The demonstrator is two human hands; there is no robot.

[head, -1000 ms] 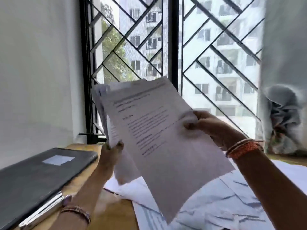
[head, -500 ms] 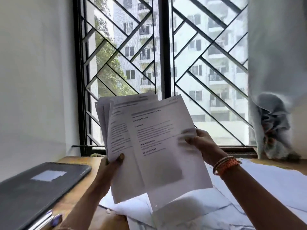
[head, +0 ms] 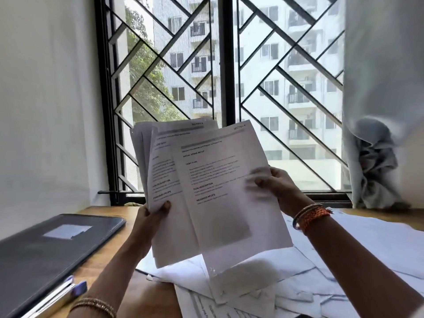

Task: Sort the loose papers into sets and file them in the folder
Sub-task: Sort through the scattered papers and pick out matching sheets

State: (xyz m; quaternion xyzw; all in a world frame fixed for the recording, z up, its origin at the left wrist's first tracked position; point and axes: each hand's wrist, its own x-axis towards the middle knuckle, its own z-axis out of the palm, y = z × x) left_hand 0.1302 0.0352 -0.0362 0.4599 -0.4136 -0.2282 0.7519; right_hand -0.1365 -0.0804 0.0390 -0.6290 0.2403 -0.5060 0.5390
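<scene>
- Here we note the folder (head: 52,246): dark, closed and flat on the table (head: 107,267) at the left, a pale label (head: 67,231) on its cover. We cannot see inside it.
- A white and blue item (head: 66,294) lies just beside the folder's near edge; we cannot tell what it is.
- The left hand (head: 151,216) grips a stack (head: 160,180) of sheets at its lower edge, thumb on the front sheet, and holds it upright before the window (head: 227,88).
- The right hand (head: 275,187) pinches a single sheet (head: 227,203) at its right edge. The thumb is blurred.
- The sheet overlaps the right part of the stack and stands in front of it, tilted.
- Legible on the sheet: "SECTION" at the top right, with a number we cannot read, then "INITIAL SCENE SETUP", "TASK GOAL", "TASK DESCRIPTION" and "REQUIRED PROPS". The body lines are too small to read.
- The stack's front page shows "SECTION 1" at its top; its headings are partly covered by the sheet.
- Loose papers (head: 332,271) lie spread over the table below the hands, overlapping one another. Their print is not legible.
- Bangles (head: 309,214) sit on the right wrist; more bangles (head: 96,305) on the left forearm, which is cut off at the lower edge.
- A curtain (head: 376,157) hangs bunched at the right.
</scene>
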